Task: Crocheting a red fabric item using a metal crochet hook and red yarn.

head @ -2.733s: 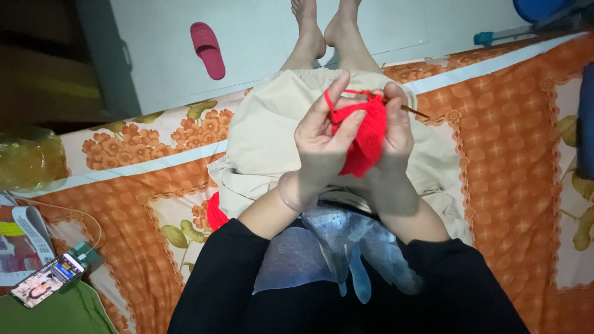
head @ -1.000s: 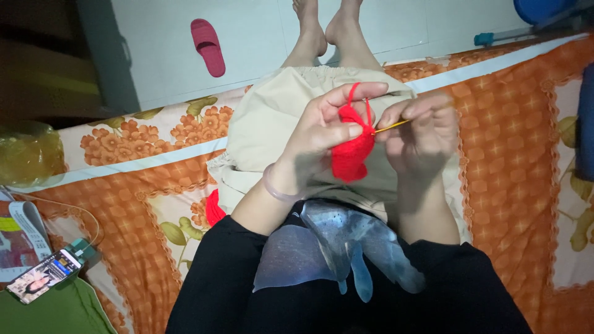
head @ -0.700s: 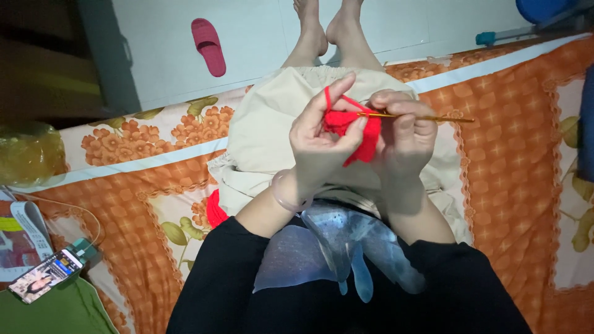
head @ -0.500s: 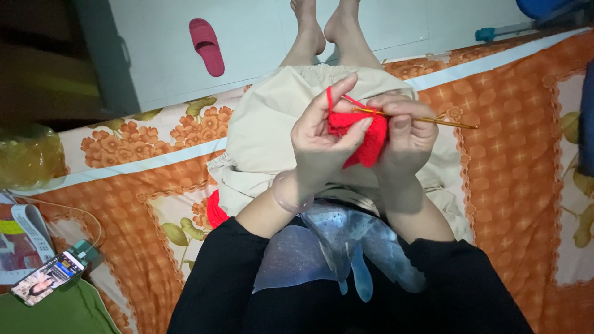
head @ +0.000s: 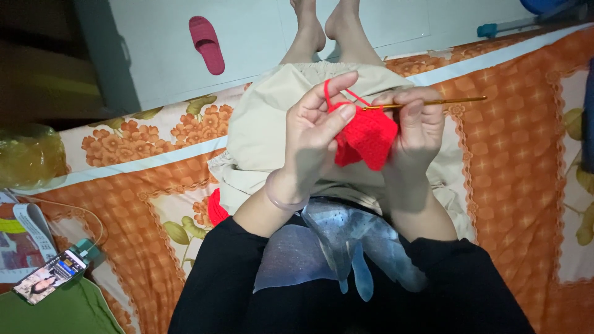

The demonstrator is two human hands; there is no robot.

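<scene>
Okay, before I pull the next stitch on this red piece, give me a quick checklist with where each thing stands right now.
1. Yarn tension: red yarn strand loops over the left hand index finger and looks taut: ok.
2. Hook grip: right hand pinches the gold crochet hook near its front: ok.
3. Hook tip in a loop: hidden where it meets the red crochet piece: cannot tell.
4. Work held steady: the left thumb presses on the piece: ok.
5. Yarn supply: a red ball of yarn lies beside the hip; the strand's path there is hidden: cannot tell.
</scene>
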